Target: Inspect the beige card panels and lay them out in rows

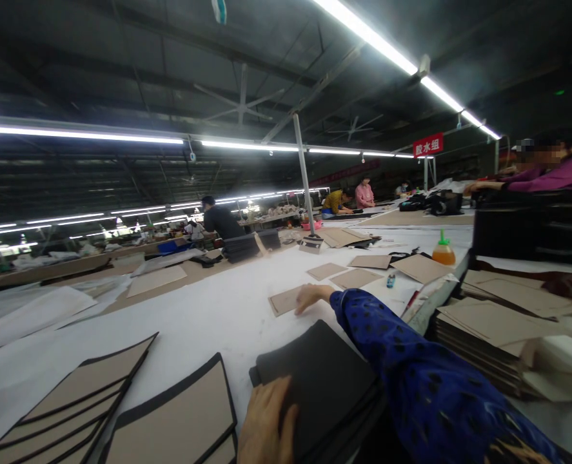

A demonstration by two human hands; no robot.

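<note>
My right hand (311,296), in a blue dotted sleeve, reaches out across the white table (208,316) and rests with its fingers flat on a brown cardboard piece (286,300). My left hand (269,422) lies near the bottom edge, fingers spread on a stack of black sheets (319,380) in front of me. Neither hand lifts anything.
Black-edged brown panels (121,406) lie fanned at the lower left. More cardboard pieces (358,277), a blue pen (391,280) and an orange glue bottle (443,250) sit farther out. Cardboard stacks (489,328) stand to the right. Other workers sit at distant tables.
</note>
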